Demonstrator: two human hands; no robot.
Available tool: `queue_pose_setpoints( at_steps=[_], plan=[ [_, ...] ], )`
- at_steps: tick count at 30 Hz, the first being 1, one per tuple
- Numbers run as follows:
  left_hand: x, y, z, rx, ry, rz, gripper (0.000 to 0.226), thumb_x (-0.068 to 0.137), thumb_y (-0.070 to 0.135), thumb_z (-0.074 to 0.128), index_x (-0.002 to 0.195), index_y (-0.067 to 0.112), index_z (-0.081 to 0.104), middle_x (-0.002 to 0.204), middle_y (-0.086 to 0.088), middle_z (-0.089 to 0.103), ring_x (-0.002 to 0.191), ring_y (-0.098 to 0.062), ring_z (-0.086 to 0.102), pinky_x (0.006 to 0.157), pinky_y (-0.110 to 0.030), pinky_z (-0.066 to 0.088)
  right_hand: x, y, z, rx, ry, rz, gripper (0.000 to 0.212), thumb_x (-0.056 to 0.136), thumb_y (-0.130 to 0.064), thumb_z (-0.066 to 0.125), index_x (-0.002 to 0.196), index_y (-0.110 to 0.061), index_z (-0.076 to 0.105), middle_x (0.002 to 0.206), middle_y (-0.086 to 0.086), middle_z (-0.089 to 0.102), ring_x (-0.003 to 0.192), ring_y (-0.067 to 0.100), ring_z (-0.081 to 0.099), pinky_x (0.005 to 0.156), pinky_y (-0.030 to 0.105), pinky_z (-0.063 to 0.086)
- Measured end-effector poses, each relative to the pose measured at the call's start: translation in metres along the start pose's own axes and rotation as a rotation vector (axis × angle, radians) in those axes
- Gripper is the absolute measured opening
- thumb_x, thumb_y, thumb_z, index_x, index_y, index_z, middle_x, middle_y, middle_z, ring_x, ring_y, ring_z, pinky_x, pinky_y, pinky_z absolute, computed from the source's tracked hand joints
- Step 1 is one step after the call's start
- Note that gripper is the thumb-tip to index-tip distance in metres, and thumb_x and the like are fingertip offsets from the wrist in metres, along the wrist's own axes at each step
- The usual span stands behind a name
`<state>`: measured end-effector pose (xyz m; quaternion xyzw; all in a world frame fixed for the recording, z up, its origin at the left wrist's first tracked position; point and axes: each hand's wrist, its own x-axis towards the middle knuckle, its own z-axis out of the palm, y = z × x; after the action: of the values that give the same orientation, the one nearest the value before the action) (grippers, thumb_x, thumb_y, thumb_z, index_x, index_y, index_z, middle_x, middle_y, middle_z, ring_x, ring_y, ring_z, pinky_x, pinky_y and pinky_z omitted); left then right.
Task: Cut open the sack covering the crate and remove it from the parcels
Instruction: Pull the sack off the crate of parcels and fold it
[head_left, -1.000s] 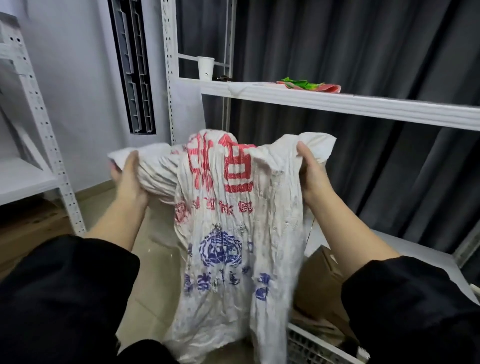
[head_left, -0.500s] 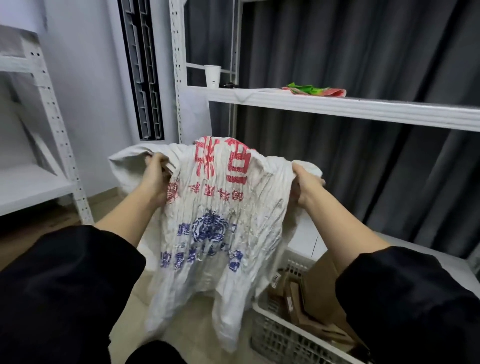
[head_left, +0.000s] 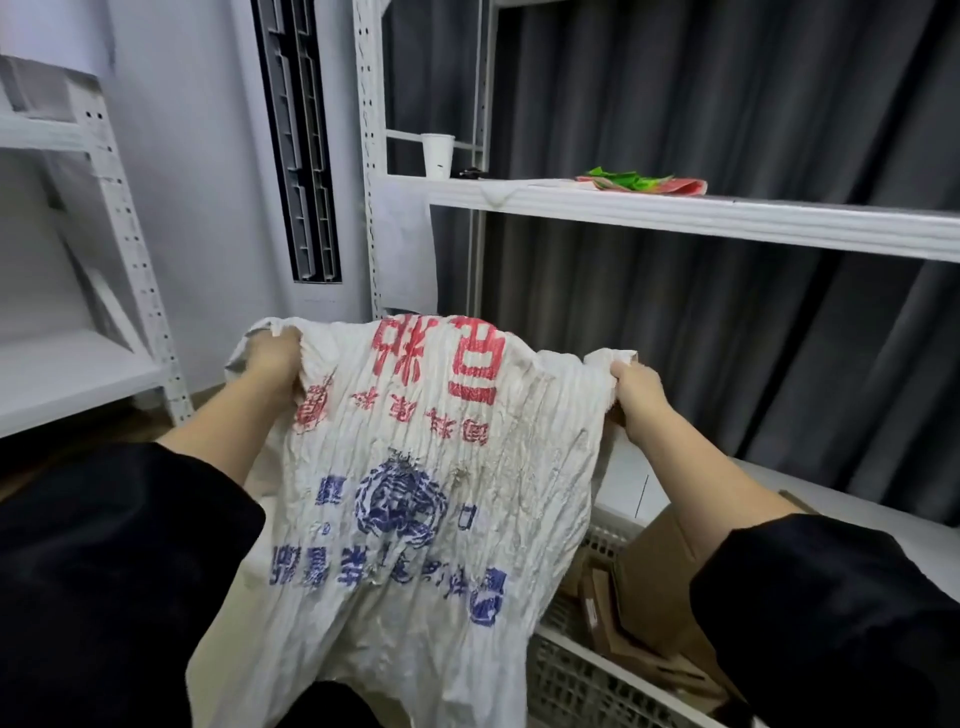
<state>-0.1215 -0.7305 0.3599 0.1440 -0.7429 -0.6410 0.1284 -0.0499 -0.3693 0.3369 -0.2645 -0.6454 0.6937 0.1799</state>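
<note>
A crumpled white woven sack (head_left: 431, 499) with red and blue print hangs in the air in front of me, spread between both hands. My left hand (head_left: 272, 364) grips its upper left corner and my right hand (head_left: 636, 392) grips its upper right corner. Low on the right stands a white slatted crate (head_left: 576, 675), uncovered, holding brown cardboard parcels (head_left: 660, 587). The sack's lower edge hangs to the left of the crate and hides part of the floor.
A white metal shelf (head_left: 675, 213) crosses at chest height, carrying a paper cup (head_left: 437, 155) and a green and red packet (head_left: 644, 183). Another white rack (head_left: 78, 364) stands at left. Dark curtains hang behind; a tall air conditioner (head_left: 296, 140) stands in the corner.
Both hands have lowered and pulled the sack wider and flatter. The sack has lifted clear of the crate, which now shows its parcels at lower right.
</note>
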Motion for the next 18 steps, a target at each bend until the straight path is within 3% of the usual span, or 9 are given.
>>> queue_pose_setpoints(
  at_steps=[2,4,7,9,12,15,17,18],
  plan=[
    [0.006,-0.006,-0.007,0.253,0.086,0.155,0.033,0.100,0.027,0.034,0.099,0.001,0.055,0.083,-0.028,0.061,0.063,-0.031,0.068,0.056,-0.029,0.051,0.001,0.003,-0.002,-0.054,0.045,-0.107,0.020,0.091,-0.013,0.040,0.078,-0.015,0.056,0.068,0.001,0.048,0.063,0.017,0.045,0.054,0.025,0.033],
    [0.004,-0.008,-0.014,0.412,0.177,0.288,0.046,0.102,0.028,0.031,0.102,-0.008,0.059,0.097,-0.032,0.060,0.088,-0.042,0.060,0.076,-0.041,0.045,0.004,0.007,-0.004,-0.085,0.130,-0.146,0.022,0.091,-0.017,0.041,0.075,-0.013,0.056,0.075,0.004,0.053,0.071,0.020,0.049,0.061,0.026,0.037],
    [0.002,-0.008,-0.026,0.375,0.346,0.226,0.050,0.103,0.031,0.028,0.117,-0.009,0.055,0.118,-0.034,0.056,0.109,-0.046,0.054,0.090,-0.046,0.041,0.002,0.005,-0.008,-0.008,0.207,-0.191,0.029,0.096,-0.018,0.042,0.109,0.003,0.059,0.085,0.008,0.052,0.062,0.013,0.046,0.058,0.025,0.038],
    [0.004,-0.008,-0.031,0.239,0.407,0.104,0.048,0.103,0.030,0.029,0.125,-0.007,0.050,0.132,-0.029,0.051,0.121,-0.044,0.049,0.100,-0.044,0.038,0.003,0.004,-0.009,0.104,0.177,-0.134,0.032,0.093,-0.020,0.043,0.109,0.002,0.061,0.079,0.002,0.055,0.070,0.018,0.053,0.062,0.026,0.041],
    [0.008,-0.003,-0.031,-0.138,0.313,-0.062,0.048,0.101,0.032,0.034,0.133,-0.002,0.045,0.138,-0.018,0.050,0.126,-0.034,0.049,0.106,-0.039,0.039,0.003,-0.002,-0.007,0.261,0.096,-0.027,0.025,0.090,-0.030,0.046,0.098,-0.015,0.064,0.084,0.001,0.065,0.078,0.021,0.062,0.069,0.028,0.049],
    [0.016,-0.005,-0.029,-0.431,0.145,-0.079,0.043,0.094,0.032,0.040,0.126,0.008,0.054,0.127,-0.009,0.060,0.115,-0.027,0.057,0.102,-0.043,0.046,-0.004,-0.006,-0.007,0.322,0.106,0.069,0.054,0.088,-0.046,0.053,0.130,-0.015,0.042,0.103,0.007,0.068,0.084,0.025,0.068,0.080,0.041,0.058],
    [0.015,-0.004,-0.025,-0.531,0.096,-0.074,0.038,0.091,0.035,0.042,0.119,0.014,0.059,0.118,-0.006,0.066,0.107,-0.025,0.063,0.096,-0.043,0.050,-0.005,-0.005,-0.008,0.333,0.152,0.112,0.060,0.089,-0.034,0.057,0.137,-0.013,0.029,0.106,0.011,0.066,0.087,0.027,0.069,0.075,0.044,0.060],
    [0.016,-0.005,-0.021,-0.597,0.043,-0.081,0.039,0.092,0.036,0.043,0.119,0.014,0.060,0.116,-0.006,0.067,0.105,-0.026,0.065,0.094,-0.043,0.052,-0.006,-0.002,-0.006,0.294,0.128,0.155,0.053,0.090,-0.028,0.057,0.135,-0.011,0.034,0.103,0.012,0.066,0.085,0.027,0.069,0.067,0.041,0.061]
  ],
)
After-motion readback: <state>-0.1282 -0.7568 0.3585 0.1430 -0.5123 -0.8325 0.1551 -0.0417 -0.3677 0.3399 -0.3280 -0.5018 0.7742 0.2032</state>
